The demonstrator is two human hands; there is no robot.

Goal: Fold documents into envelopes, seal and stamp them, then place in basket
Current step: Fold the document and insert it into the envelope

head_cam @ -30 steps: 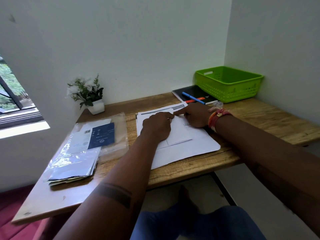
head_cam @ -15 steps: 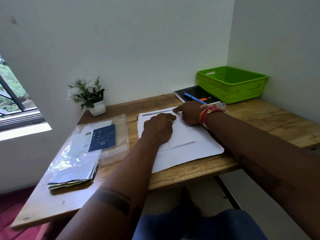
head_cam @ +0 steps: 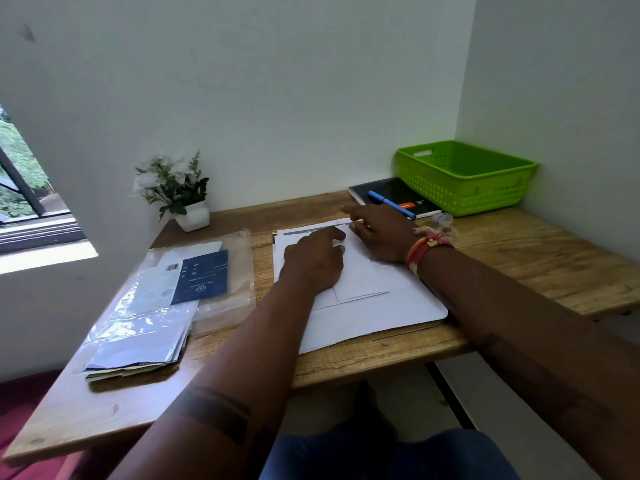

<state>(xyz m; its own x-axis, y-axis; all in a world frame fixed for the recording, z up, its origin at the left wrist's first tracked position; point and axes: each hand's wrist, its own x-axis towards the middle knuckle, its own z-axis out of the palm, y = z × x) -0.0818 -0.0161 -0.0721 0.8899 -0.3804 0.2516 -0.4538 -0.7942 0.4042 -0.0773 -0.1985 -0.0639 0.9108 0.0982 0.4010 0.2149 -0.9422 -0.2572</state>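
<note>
On desk [head_cam: 519, 258], both hands press folded doc [head_cam: 360, 275].

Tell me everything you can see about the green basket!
The green basket is bright lime and looks like plastic. It is rectangular, with small holes all over its sides and a slot handle cut near the rim at its left end. It sits upright in the far right corner of the wooden desk, close to both walls. A black notebook lies right beside it. No hand touches it, and nothing shows inside.

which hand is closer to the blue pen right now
Right. The right hand lies just in front of the blue pen, fingers nearly at it. The left hand presses the paper farther left and nearer the person.
</note>
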